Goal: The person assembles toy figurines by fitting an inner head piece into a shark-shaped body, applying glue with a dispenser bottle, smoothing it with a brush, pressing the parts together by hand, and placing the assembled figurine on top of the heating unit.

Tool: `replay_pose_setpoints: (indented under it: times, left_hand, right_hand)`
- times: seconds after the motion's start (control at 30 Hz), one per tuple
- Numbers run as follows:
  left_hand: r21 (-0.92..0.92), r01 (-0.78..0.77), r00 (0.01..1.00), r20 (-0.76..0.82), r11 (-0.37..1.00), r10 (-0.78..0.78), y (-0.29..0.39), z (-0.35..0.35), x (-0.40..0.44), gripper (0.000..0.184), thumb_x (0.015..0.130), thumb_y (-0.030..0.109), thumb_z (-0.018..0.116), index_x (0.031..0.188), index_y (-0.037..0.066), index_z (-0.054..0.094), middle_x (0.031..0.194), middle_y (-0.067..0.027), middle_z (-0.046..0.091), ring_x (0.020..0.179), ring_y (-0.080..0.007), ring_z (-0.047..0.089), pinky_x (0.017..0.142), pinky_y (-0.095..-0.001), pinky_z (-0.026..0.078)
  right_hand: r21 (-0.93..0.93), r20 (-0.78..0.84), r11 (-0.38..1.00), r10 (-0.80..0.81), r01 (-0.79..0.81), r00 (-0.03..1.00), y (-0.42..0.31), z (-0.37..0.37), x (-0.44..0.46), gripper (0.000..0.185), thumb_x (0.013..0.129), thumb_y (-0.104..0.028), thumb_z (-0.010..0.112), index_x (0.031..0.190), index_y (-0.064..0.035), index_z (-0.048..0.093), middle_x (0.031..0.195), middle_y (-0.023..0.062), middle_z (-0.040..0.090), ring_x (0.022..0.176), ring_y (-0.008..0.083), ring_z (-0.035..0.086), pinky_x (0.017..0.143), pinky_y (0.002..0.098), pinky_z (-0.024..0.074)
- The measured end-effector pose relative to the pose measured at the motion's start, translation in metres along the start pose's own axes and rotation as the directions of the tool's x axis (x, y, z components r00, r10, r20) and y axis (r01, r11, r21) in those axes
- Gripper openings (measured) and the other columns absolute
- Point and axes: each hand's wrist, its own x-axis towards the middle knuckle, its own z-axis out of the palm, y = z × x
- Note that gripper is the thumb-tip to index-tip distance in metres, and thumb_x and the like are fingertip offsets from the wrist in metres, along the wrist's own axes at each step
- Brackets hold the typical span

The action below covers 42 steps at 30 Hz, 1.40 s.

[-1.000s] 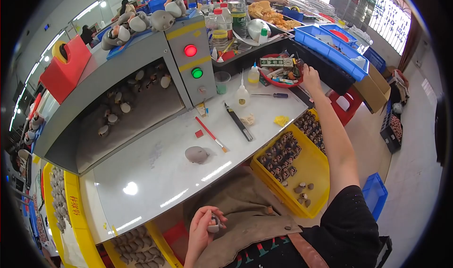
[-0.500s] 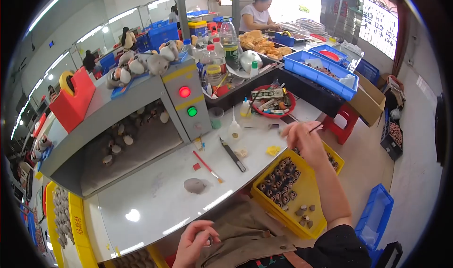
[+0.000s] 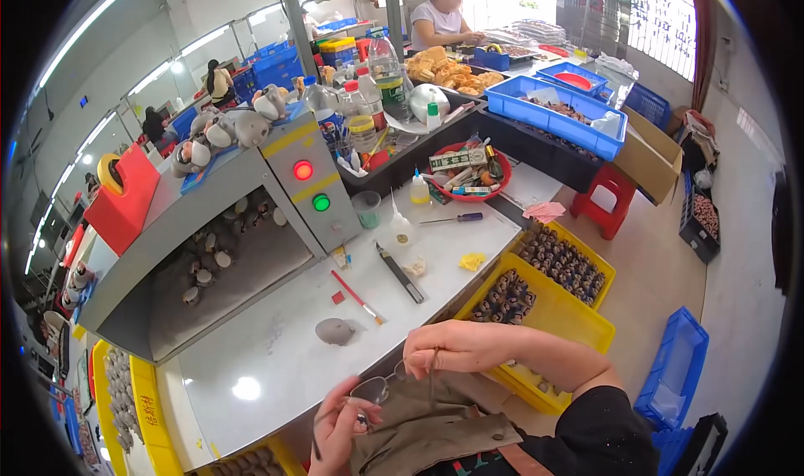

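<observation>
A pair of eyeglasses (image 3: 371,390) with thin frames is held between my two hands, over the brown apron on my lap. My left hand (image 3: 337,428) is closed on the near side of the glasses, and a small dark-and-light piece (image 3: 362,421) shows at its fingers. My right hand (image 3: 452,347) grips the other side, fingers bent downward. Nearest on the white table lie a grey egg-shaped piece (image 3: 335,332), a red-handled brush (image 3: 356,296) and a dark pen-like tool (image 3: 399,272).
Yellow trays (image 3: 578,329) of small painted pieces sit at the right. A grey machine (image 3: 243,174) with red and green lights stands at left. Bottles, a red basket (image 3: 469,174) and blue bins (image 3: 557,116) fill the back. Another person (image 3: 440,20) sits at a far table.
My right hand has come down and left from above the yellow trays to beside my left hand. The eyeglasses now show between both hands. The left hand stays low over the lap.
</observation>
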Motion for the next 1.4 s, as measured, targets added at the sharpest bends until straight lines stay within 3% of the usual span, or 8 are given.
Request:
replay_pose_setpoints:
  times: [0.23, 0.57, 0.67, 0.83, 0.93, 1.07, 1.23, 1.4]
  left_hand:
    - [-0.028, -0.075, 0.997, 0.027, 0.997, 0.076, 0.046, 0.006, 0.011, 0.022, 0.098, 0.014, 0.046, 0.112, 0.001, 0.056, 0.09, -0.0095, 0.066, 0.077, -0.0152, 0.063, 0.063, -0.0222, 0.047]
    - [-0.076, -0.264, 0.936, 0.222, 0.961, 0.275, 0.14, 0.016, -0.023, 0.021, 0.09, 0.007, 0.044, 0.092, 0.003, 0.065, 0.097, -0.0102, 0.065, 0.084, -0.0156, 0.063, 0.065, -0.0225, 0.047]
    - [-0.126, -0.359, 0.875, 0.301, 0.925, 0.38, 0.136, 0.007, -0.032, 0.024, 0.091, 0.007, 0.041, 0.093, 0.003, 0.065, 0.099, -0.0118, 0.065, 0.084, -0.0174, 0.063, 0.062, -0.0232, 0.048]
    - [-0.203, -0.603, 0.782, 0.04, 0.771, 0.622, 0.137, 0.036, -0.035, 0.03, 0.089, 0.013, 0.059, 0.062, 0.003, 0.053, 0.062, -0.0228, 0.06, 0.048, -0.0295, 0.059, 0.046, -0.0381, 0.053]
    - [-0.314, -0.727, 0.627, 0.06, 0.611, 0.776, 0.12, 0.031, -0.029, 0.022, 0.087, 0.01, 0.063, 0.068, 0.003, 0.054, 0.071, -0.0237, 0.063, 0.053, -0.0298, 0.062, 0.049, -0.0366, 0.053]
    - [-0.406, -0.736, 0.264, 0.565, 0.542, 0.782, 0.137, -0.003, -0.004, 0.012, 0.087, 0.009, 0.065, 0.093, 0.003, 0.056, 0.093, -0.0251, 0.063, 0.073, -0.0337, 0.066, 0.059, -0.0367, 0.056]
    - [-0.428, -0.762, 0.189, 0.571, 0.486, 0.799, 0.155, -0.001, -0.009, 0.019, 0.093, 0.021, 0.058, 0.097, 0.002, 0.057, 0.095, -0.018, 0.059, 0.073, -0.0328, 0.065, 0.061, -0.0398, 0.056]
    - [-0.239, -0.872, 0.259, 0.513, 0.427, 0.818, 0.167, -0.004, -0.029, 0.01, 0.093, 0.017, 0.052, 0.103, 0.018, 0.053, 0.094, -0.0119, 0.057, 0.076, -0.0262, 0.06, 0.057, -0.0291, 0.046]
  right_hand:
    - [0.172, 0.018, 0.974, 0.147, -0.147, 0.989, -0.026, -0.01, -0.01, 0.031, 0.1, -0.027, 0.042, 0.096, -0.0012, 0.057, 0.09, 0.003, 0.059, 0.079, 0.0109, 0.056, 0.073, 0.0259, 0.0464]
    - [0.14, -0.086, 0.943, -0.292, 0.302, 0.953, -0.106, -0.009, -0.033, 0.03, 0.099, -0.024, 0.045, 0.097, 0.0006, 0.062, 0.107, 0.0186, 0.058, 0.093, 0.0271, 0.058, 0.082, 0.0339, 0.0459]
    - [0.096, -0.19, 0.903, -0.396, 0.419, 0.898, -0.11, 0.004, -0.031, 0.042, 0.095, -0.033, 0.051, 0.084, 0.0044, 0.066, 0.098, 0.0273, 0.061, 0.074, 0.0262, 0.062, 0.064, 0.0316, 0.0504]
    - [-0.052, -0.014, 0.838, -0.544, 0.543, 0.839, -0.118, -0.001, -0.027, 0.047, 0.098, -0.037, 0.045, 0.09, 0.0033, 0.067, 0.101, 0.0309, 0.06, 0.068, 0.0217, 0.064, 0.058, 0.0287, 0.0539]
    - [-0.114, 0.036, 0.734, -0.671, 0.67, 0.741, -0.116, 0.002, -0.019, 0.046, 0.098, -0.039, 0.044, 0.094, 0.0005, 0.067, 0.103, 0.0306, 0.06, 0.067, 0.0207, 0.063, 0.059, 0.028, 0.0539]
    - [-0.287, 0.08, 0.646, -0.72, 0.707, 0.69, -0.125, 0.005, -0.021, 0.041, 0.098, -0.039, 0.046, 0.092, -0.0054, 0.069, 0.099, 0.0243, 0.065, 0.064, 0.0165, 0.062, 0.054, 0.0223, 0.0497]
    - [-0.411, -0.031, 0.465, -0.867, 0.784, 0.498, -0.114, 0.023, -0.01, 0.023, 0.087, -0.024, 0.061, 0.106, -0.01, 0.06, 0.097, 0.0191, 0.065, 0.056, 0.0176, 0.054, 0.044, 0.0275, 0.0394]
    - [-0.276, -0.073, 0.579, -0.809, 0.767, 0.584, -0.132, 0.02, -0.015, 0.018, 0.088, -0.027, 0.063, 0.1, -0.0137, 0.063, 0.094, 0.0152, 0.067, 0.057, 0.0141, 0.057, 0.047, 0.0239, 0.041]
